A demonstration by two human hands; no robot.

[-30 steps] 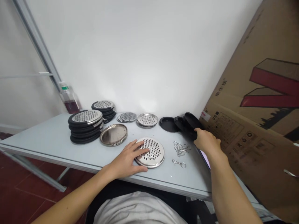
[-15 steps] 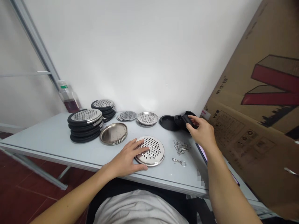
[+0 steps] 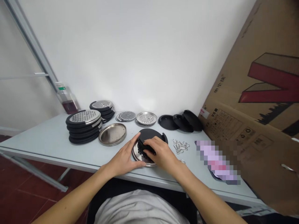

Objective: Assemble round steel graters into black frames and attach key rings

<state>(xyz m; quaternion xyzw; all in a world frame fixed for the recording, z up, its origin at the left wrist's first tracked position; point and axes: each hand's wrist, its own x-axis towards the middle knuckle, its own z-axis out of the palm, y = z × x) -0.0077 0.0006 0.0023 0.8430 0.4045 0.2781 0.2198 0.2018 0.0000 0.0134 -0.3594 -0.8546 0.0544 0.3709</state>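
A round metal disc with punched holes point(image 3: 136, 151) lies near the table's front edge. My left hand point(image 3: 125, 156) grips its left rim, thumb at the front and fingers at the far side. My right hand point(image 3: 161, 152) pinches the near edge of a black round cover point(image 3: 151, 133), which is tilted over the disc and hides much of it. Right of my right hand lies a pile of small metal clips point(image 3: 181, 145); one loose clip point(image 3: 182, 161) is partly hidden by that hand.
Black-rimmed perforated discs stand stacked at the left point(image 3: 84, 127) and behind point(image 3: 102, 105). Plain metal discs point(image 3: 112, 133), perforated discs point(image 3: 146, 119) and black covers point(image 3: 168, 122) lie beyond my hands. A bottle point(image 3: 68, 104), a blurred phone point(image 3: 217, 165) and a large carton point(image 3: 233, 133) flank them.
My right hand has brought a black cover from the group at the back right to the disc. My left hand has shifted from lying on the disc to holding its rim.
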